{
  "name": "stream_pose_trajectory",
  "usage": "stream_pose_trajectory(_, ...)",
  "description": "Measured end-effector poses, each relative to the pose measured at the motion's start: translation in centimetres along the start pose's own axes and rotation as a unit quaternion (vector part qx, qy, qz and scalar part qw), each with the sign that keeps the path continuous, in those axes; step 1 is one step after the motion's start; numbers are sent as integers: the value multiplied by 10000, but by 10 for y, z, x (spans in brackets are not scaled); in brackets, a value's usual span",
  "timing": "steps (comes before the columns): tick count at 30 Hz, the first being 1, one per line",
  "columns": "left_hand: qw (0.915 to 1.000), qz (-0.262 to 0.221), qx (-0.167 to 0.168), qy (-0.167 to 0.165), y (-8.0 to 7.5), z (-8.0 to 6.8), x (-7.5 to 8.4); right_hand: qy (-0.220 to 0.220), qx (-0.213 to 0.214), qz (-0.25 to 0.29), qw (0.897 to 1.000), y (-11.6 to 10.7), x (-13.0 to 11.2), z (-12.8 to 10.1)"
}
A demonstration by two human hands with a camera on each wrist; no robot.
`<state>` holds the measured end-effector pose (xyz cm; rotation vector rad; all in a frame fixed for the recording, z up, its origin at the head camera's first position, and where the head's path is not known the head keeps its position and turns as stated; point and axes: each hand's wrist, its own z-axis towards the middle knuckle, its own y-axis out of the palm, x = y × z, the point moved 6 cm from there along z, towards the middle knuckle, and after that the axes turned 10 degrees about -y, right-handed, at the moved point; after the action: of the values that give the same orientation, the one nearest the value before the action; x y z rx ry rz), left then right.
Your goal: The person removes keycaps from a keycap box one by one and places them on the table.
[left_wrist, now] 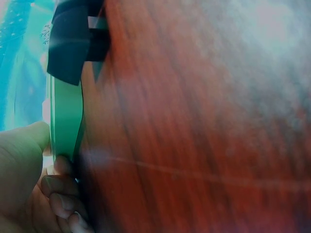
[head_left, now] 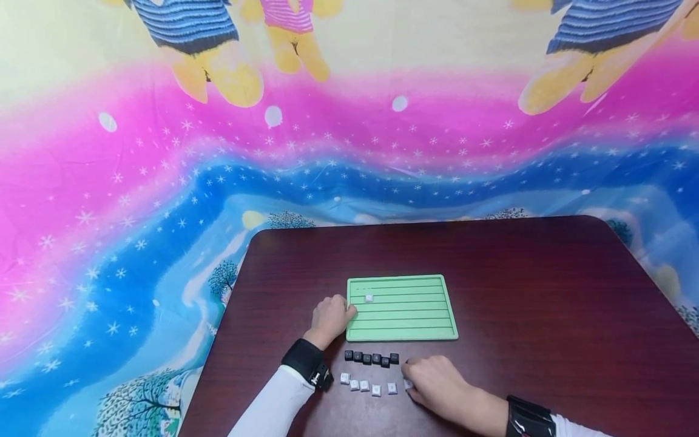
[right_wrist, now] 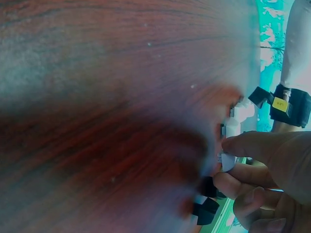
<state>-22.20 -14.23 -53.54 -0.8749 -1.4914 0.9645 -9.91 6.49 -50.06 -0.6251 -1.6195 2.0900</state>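
Head view: a dark red wooden table [head_left: 519, 273] stands before a bright cartoon-print cloth [head_left: 109, 200]. Near its front edge lies a green ridged tray [head_left: 404, 315]; the left hand [head_left: 329, 318] grips its left edge. The right hand [head_left: 437, 382] pinches a white keycap [right_wrist: 227, 161], partly hidden, by rows of black keycaps [head_left: 371, 358] and white keycaps [head_left: 364, 385]. Both wrist views blur; the table's back stays bare.

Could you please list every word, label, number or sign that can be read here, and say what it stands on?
None can be read.
Yellow tag on the black wrist strap: print too blurred.
White keycaps and black keycaps on the table: markings too small.
White keycap on the green board: unreadable.
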Motion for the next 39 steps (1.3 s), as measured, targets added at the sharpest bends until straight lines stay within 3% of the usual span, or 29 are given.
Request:
stream_pose_trajectory(22, 10000, -66, 0, -25, 0, -1, 0, -78, -236, -195, 9995, 7, -4, -1)
stream_pose_trajectory(32, 9999, -70, 84, 3, 0, -1, 0, -23, 293, -44, 9996, -4, -3, 8)
stream_pose_trajectory(39, 9999, -50, -58, -70, 2, 0, -1, 31, 469, 43, 9989, -11, 2, 19)
